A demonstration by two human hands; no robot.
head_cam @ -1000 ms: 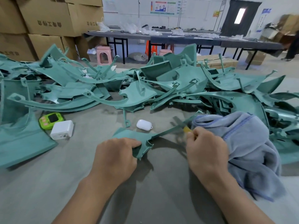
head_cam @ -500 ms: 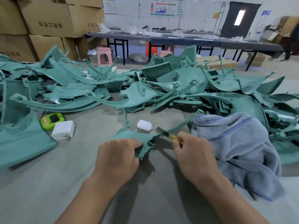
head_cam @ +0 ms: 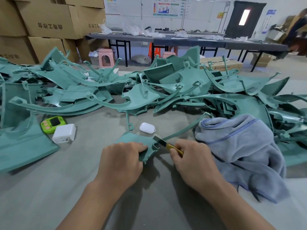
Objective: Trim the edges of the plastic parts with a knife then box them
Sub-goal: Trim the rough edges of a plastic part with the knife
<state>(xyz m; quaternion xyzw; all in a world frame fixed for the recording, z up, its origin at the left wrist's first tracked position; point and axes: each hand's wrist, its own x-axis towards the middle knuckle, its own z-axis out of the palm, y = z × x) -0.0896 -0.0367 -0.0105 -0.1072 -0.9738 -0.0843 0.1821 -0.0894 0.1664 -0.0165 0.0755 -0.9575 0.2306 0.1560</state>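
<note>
On the grey table [head_cam: 63, 188], clamping the green part [head_cam: 132, 138] in the curled left hand [head_cam: 121, 163], pinching the knife [head_cam: 164, 143] in the right hand [head_cam: 194, 163] against its rightward-running arm.

A grey felt-like surface [head_cam: 49, 188] carries a heap of teal moulded plastic parts [head_cam: 182, 83] spread along its far edge from left to right. Towards the left edge lie a lime-green handheld gadget [head_cam: 52, 124] and, just beside it, a white square charger block [head_cam: 64, 133]. Near the middle lie a white rounded earbud case [head_cam: 147, 127] and a flat teal plastic part with a long thin arm [head_cam: 132, 138]. A crumpled grey-blue towel [head_cam: 240, 146] lies towards the right edge.
</note>
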